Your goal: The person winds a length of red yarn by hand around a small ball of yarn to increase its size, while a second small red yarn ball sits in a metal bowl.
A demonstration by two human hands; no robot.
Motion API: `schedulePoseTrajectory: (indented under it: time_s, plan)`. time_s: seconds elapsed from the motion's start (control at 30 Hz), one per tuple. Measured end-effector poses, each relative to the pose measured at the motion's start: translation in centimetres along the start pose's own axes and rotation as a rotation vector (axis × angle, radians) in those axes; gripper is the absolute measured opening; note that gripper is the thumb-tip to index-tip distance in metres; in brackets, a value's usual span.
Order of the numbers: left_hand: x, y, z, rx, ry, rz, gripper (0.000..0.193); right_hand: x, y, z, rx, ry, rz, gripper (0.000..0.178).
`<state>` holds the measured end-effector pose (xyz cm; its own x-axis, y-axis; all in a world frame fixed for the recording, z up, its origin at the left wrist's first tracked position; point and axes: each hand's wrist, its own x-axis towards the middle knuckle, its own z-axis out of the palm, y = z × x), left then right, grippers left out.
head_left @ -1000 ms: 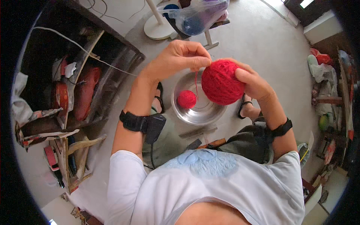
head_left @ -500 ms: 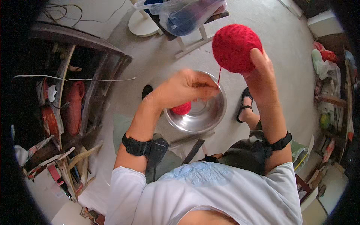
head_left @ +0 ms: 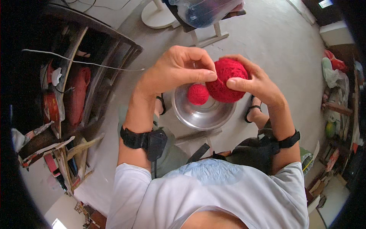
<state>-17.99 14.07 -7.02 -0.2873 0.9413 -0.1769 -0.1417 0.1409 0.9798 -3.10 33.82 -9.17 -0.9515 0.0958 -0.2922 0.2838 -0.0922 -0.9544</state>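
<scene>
Over the bowl [head_left: 204,118], your right hand [head_left: 263,86] holds the big ball [head_left: 228,71] while your left hand [head_left: 176,69] seems to pinch yarn [head_left: 218,79], which a hard tug could snap.

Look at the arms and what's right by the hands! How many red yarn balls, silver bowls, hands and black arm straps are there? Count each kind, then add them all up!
Red yarn balls: 2 (big ball, small ball)
Silver bowl: 1
Hands: 2 (left hand, right hand)
Black arm straps: 2 (left strap, right strap)
Total: 7
</scene>
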Motion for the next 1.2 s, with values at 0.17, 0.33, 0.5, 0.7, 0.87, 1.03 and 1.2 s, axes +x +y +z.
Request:
schedulePoseTrajectory:
  time_s: [0.17,0.33,0.5,0.7,0.87,1.03,1.2]
  plan:
    - [0.1,-0.3,0.0,-0.029,0.051,0.025,0.008,-0.3,0.6,-0.6,0.27,-0.316,0.063,0.08]
    - [0.2,-1.1,-0.2,-0.03,0.065,0.002,0.015,-0.7,3.2,-4.0,0.9,-0.306,-0.214,0.077]
    - [0.8,-1.7,0.6,0.018,-0.069,-0.173,0.018,0.1,1.1,-3.5,0.704,0.027,-0.44,0.054]
    - [1.1,-1.6,1.3,0.155,-0.293,-0.246,0.028,0.8,1.1,-1.2,0.384,0.325,-0.335,0.061]
    - [1.2,-3.1,2.3,0.218,-0.388,-0.314,0.032,0.8,0.5,-1.1,0.591,0.389,-0.38,0.061]
    - [1.1,-4.2,2.2,0.16,-0.519,-0.127,0.03,1.0,0.1,-1.7,0.482,0.504,-0.429,0.058]
    - [0.2,0.8,1.7,-0.019,-0.547,-0.287,0.024,0.5,0.9,0.0,-0.093,0.497,-0.372,0.072]
